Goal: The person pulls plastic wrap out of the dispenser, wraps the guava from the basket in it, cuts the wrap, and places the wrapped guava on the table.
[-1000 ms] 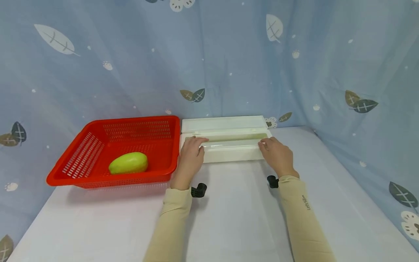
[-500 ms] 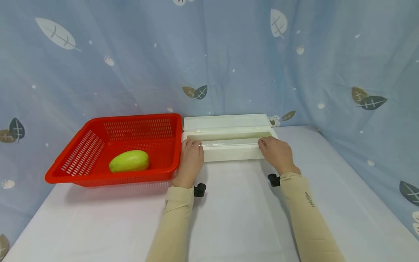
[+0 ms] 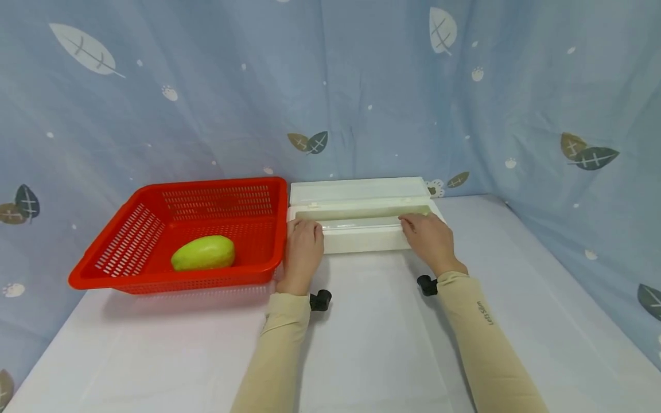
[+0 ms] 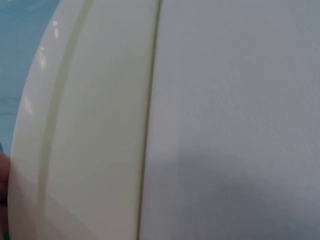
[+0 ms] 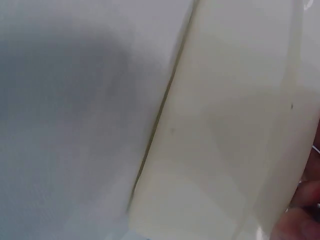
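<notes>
A long white plastic wrap dispenser [image 3: 364,242] lies across the back of the table, its hinged lid [image 3: 361,189] tipped back. A shiny clear strip of plastic wrap [image 3: 361,222] runs along the front of its opening. At the left end, my left hand [image 3: 303,248] grips the front rim with curled fingers. My right hand [image 3: 432,240] is at the other end, its fingertips pinching at the wrap over the rim. Both wrist views show mostly the smooth front wall; curled right fingers [image 5: 305,197] and a bit of a left fingertip [image 4: 4,169] appear at the edges.
A red perforated basket [image 3: 181,281] stands left of the dispenser, close against it. In it lies a yellow-green oval fruit [image 3: 203,253], like a mango. A white cloth covers the table [image 3: 369,338]; a blue leaf-patterned curtain [image 3: 361,86] hangs behind.
My left hand has drawn back from the clear strip to the dispenser's left front rim. My right hand has shifted slightly left along the rim. The view has tilted slightly.
</notes>
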Tool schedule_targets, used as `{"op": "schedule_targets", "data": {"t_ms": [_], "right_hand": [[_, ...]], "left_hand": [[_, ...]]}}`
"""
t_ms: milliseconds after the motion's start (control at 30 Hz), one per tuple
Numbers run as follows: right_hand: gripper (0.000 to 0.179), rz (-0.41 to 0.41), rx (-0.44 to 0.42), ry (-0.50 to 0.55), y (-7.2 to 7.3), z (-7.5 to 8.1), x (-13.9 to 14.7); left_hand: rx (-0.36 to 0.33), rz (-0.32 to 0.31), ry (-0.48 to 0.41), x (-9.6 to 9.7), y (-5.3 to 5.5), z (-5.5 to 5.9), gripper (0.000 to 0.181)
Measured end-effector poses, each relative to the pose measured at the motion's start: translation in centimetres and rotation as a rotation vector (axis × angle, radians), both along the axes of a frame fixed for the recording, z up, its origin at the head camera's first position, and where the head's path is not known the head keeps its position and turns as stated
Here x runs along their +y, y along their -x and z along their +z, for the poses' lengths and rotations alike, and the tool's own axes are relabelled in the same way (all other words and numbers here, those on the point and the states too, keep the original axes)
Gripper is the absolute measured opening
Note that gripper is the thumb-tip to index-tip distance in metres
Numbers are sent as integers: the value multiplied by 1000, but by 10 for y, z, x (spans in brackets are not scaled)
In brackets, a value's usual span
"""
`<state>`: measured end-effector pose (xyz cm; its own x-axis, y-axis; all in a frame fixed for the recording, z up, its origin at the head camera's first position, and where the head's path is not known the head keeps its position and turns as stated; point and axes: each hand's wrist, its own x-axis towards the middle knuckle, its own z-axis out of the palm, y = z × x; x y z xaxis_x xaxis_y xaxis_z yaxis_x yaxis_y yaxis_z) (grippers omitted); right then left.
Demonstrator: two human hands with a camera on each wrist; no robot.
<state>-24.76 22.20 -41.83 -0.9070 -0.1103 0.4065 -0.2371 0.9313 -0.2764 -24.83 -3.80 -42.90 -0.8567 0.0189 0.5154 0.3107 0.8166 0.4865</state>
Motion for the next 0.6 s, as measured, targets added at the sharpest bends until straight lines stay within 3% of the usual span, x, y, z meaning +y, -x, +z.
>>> {"op": "schedule_targets", "data": {"t_ms": [167, 300, 433, 600], "right_hand": [[28, 13, -16, -26, -1, 1, -6], [30, 6, -38, -22, -2, -1, -6], [28, 15, 54, -48, -3, -9, -9], [26, 32, 158, -32, 3, -13, -20]], "left_hand": [[-39, 31, -90, 2, 3, 2, 19], [-51, 28, -87, 6, 5, 2, 16], [-99, 17, 0, 7, 3, 2, 18], [-206, 70, 156, 7, 1, 10, 32]]}}
